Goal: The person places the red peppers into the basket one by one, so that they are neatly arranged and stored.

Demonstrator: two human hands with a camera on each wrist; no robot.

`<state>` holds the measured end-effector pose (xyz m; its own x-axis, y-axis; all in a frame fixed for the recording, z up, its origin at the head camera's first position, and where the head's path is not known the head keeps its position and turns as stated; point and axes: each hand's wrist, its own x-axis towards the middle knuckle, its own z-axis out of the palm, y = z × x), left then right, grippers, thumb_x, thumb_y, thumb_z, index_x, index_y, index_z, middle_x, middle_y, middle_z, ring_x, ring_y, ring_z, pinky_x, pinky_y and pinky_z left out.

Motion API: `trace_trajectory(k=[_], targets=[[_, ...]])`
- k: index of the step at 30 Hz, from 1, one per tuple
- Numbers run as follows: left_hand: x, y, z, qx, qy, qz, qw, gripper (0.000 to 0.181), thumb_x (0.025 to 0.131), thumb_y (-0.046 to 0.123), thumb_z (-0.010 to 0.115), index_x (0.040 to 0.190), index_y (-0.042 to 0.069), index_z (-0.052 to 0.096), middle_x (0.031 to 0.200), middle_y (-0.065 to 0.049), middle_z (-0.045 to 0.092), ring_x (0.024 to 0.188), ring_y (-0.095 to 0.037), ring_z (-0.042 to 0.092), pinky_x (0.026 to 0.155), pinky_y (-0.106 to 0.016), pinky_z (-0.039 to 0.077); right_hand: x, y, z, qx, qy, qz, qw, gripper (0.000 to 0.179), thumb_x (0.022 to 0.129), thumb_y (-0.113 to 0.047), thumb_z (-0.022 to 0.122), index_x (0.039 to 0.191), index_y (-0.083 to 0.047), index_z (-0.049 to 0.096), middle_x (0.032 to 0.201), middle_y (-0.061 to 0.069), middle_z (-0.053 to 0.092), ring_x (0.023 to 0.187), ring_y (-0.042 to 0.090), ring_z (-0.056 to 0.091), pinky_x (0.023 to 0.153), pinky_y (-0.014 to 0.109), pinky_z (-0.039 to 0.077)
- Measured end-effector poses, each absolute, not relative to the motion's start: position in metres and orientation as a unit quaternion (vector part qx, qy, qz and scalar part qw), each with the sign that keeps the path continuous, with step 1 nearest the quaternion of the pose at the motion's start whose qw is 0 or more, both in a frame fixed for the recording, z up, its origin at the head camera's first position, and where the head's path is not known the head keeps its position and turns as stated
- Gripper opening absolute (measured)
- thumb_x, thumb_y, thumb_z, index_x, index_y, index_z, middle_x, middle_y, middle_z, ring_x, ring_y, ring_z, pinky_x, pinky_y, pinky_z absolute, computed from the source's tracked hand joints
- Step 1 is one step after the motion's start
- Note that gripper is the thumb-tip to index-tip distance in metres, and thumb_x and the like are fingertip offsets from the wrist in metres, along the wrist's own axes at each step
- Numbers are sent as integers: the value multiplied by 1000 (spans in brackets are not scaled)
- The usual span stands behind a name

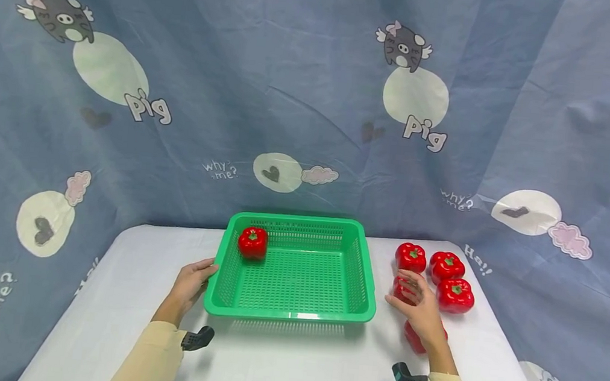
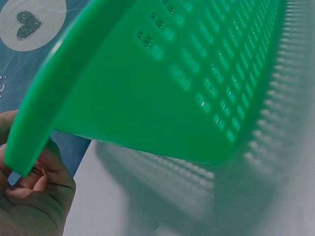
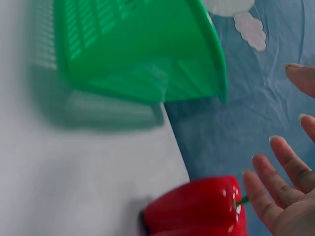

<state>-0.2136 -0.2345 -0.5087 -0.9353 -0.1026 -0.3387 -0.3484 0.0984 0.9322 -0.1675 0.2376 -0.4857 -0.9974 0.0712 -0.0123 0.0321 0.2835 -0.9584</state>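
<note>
A green plastic basket (image 1: 288,317) with slotted walls stands mid-table, and one red bell pepper (image 1: 252,245) is in its back left corner. My left hand (image 1: 190,286) holds the basket's left rim; in the left wrist view its fingers curl beneath the rim. To the right of the basket my right hand (image 1: 422,313) hovers with spread fingers and nothing in them. Below those fingers lies a partly covered red bell pepper (image 1: 401,289). Another bell pepper (image 1: 415,338) is half hidden by the right wrist. The right wrist view shows a pepper (image 3: 197,206) with a green stem near the fingertips.
More red bell peppers (image 1: 455,295) are grouped at the table's right side, close to its edge. A blue patterned cloth (image 1: 313,94) hangs right behind the white table (image 1: 290,364). Both wrists carry small black cameras.
</note>
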Motion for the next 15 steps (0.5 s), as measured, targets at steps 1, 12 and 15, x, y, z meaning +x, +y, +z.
trace_trajectory(k=[1,12,15], targets=[[-214,-234,-509,-154,734,654,94,50,100,19,52,143,-5,39,144,-23,43,108,-11,54,106,-38,42,-166,241,-486,-39,-806,590,17,64,84,-11,75,140,-11,42,141,17,45,130,35,41,107,55,38],[-214,-233,-509,-152,737,651,97,50,101,20,51,143,-4,39,143,-21,44,109,-12,55,103,-34,45,-148,267,-493,-68,-839,537,50,68,83,-21,77,140,-8,42,145,18,40,134,40,34,105,64,34],[-215,-234,-509,-155,739,649,96,51,100,20,51,143,-3,39,143,-21,45,108,-11,55,102,-33,46,-147,268,-494,-64,-840,536,62,66,83,-19,77,139,-7,43,145,19,40,131,40,37,105,62,36]])
